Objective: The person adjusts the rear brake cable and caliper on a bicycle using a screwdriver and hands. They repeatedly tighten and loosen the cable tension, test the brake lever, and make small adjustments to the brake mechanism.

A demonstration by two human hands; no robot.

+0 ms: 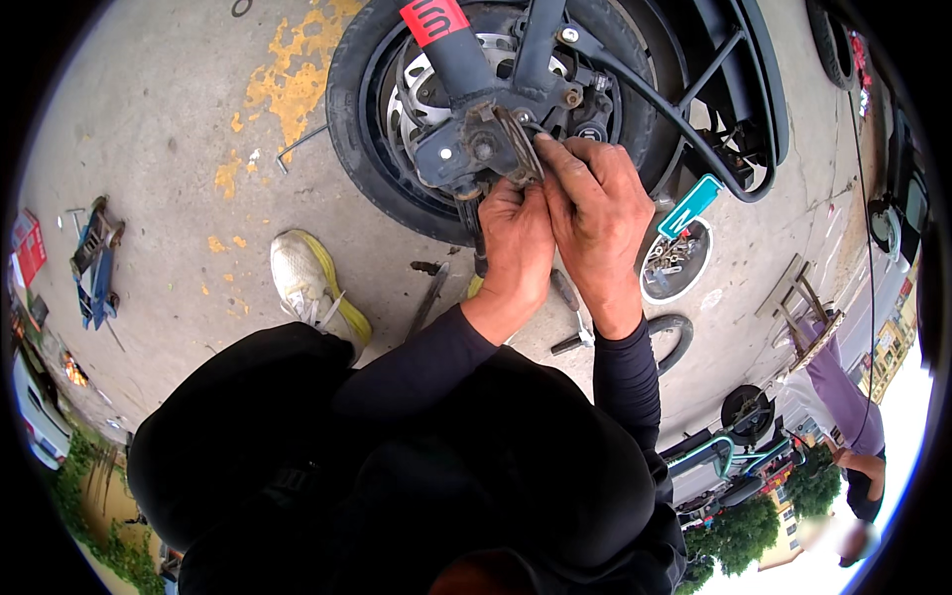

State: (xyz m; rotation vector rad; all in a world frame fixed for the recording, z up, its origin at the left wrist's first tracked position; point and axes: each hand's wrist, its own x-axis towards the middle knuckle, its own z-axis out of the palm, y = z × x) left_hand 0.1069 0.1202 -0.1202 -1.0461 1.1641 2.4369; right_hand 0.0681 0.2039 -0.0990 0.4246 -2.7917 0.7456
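Observation:
A dark metal bracket with bolts sits at the lower end of a fork tube in front of a black tyre and brake disc. My left hand is closed just below the bracket, its fingertips curled against a thin curved dark part at the bracket's side. My right hand touches my left, with fingers bent and the index finger on that same curved part. What exactly either hand grips is hidden by the fingers.
A jack lies at left, a hex key by the tyre. A bowl of small hardware, a screwdriver and a tube lie near my right arm. A person and parked bikes are at right.

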